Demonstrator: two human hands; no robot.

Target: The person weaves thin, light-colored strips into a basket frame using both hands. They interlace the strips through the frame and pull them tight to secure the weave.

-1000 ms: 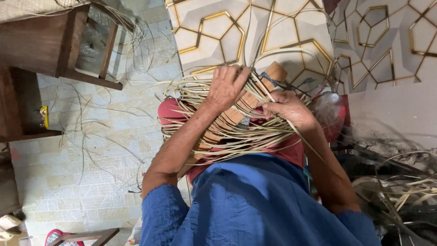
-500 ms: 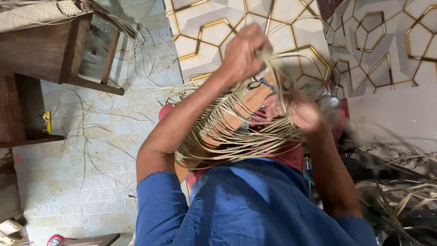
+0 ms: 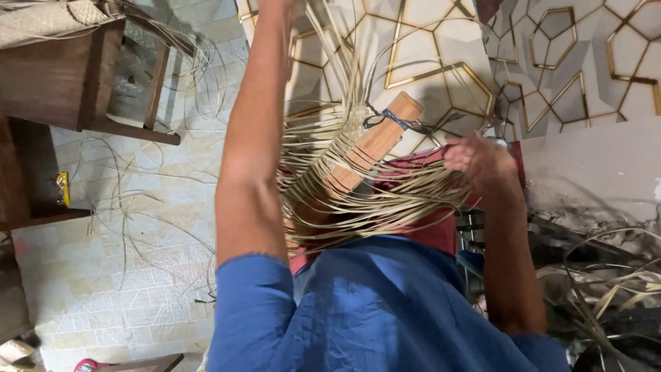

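Head view: left hand (image 3: 275,5) raised to the top edge, mostly out of frame, grip unclear, pale cane strips (image 3: 358,179) trailing up to it. Right hand (image 3: 478,160) closed on the strips beside the wooden block (image 3: 372,148). Small yellow package (image 3: 63,189) on the dark shelf (image 3: 27,207) at left.

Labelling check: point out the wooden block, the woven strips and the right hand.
wooden block (image 3: 372,145), head view, middle of its long face
woven strips (image 3: 385,203), head view, dense bundle
right hand (image 3: 478,160), head view, back of hand
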